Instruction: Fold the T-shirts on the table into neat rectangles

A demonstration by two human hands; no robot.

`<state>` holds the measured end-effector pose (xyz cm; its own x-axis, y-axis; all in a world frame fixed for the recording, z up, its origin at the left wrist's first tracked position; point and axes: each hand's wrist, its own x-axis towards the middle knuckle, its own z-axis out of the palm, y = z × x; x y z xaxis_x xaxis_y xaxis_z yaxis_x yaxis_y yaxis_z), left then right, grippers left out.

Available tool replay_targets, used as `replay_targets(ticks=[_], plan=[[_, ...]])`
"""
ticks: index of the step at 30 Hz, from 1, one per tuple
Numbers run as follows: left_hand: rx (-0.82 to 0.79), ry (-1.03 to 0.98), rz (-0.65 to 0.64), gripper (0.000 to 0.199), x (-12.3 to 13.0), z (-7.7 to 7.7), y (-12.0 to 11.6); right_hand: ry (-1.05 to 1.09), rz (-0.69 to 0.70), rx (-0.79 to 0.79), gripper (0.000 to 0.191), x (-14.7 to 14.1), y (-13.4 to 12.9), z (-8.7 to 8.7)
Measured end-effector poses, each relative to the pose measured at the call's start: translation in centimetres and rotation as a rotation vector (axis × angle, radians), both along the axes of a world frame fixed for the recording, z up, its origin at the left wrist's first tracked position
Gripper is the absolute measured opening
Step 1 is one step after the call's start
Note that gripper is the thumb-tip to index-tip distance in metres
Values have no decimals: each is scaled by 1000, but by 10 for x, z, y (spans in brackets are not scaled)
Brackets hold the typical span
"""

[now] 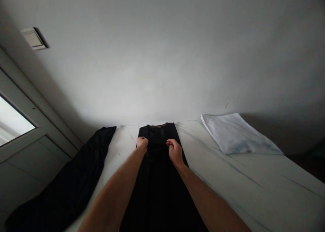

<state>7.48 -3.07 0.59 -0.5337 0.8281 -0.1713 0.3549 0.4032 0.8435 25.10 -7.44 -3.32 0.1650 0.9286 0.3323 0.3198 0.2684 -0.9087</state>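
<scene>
as left hand point(142, 144), right hand point(174, 152) clutch black garment point(157, 191), both curled

This looks like a plain room in a home, with a marble-patterned counter point(241, 178), a wall switch point(33, 38) and a glazed door point(33, 147).

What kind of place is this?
Probably a laundry or utility room: a black garment lies on a white marble-look counter, a folded white cloth sits beside it, and a door with a glass pane stands nearby.
</scene>
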Motion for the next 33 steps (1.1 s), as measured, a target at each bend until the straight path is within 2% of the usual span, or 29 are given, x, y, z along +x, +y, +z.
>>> replay_targets(ticks=[3, 5, 6, 9, 11, 14, 17, 20, 24, 26, 29, 33], plan=[[10, 184, -44, 45, 3, 13, -12, 14, -30, -20, 36, 2, 3, -3], [54, 313, -125, 50, 9, 20, -26, 16, -34, -20, 34, 2, 4, -4], [74, 371, -191, 45, 13, 23, -34, 20, -37, -23, 34, 2, 4, -4], [66, 494, -417, 13, 23, 25, -61, 29, -46, -33, 31, 2, 4, -4], [37, 551, -507, 19, 28, 24, -75, 28, -46, -33, 30, 2, 5, -4], [10, 700, -557, 25, 31, 22, -85, 25, -35, -31, 29, 3, 4, -3], [-83, 829, -573, 32, 35, 22, -84, 23, -27, -30, 29, 3, 4, -2], [-111, 808, -579, 41, 40, 22, -82, 15, -22, -15, 29, 4, 4, -2], [-76, 729, -546, 21, 44, 24, -83, 4, -21, 1, 29, 3, 5, -5], [-49, 684, -501, 21, 43, 25, -83, 3, -27, -3, 29, 2, 6, -6], [14, 564, -442, 25, 41, 23, -79, 6, -35, -5, 28, 2, 6, -6], [99, 306, -371, 24, 43, 13, -70, -4, -31, -2, 29, 2, 5, -5]])
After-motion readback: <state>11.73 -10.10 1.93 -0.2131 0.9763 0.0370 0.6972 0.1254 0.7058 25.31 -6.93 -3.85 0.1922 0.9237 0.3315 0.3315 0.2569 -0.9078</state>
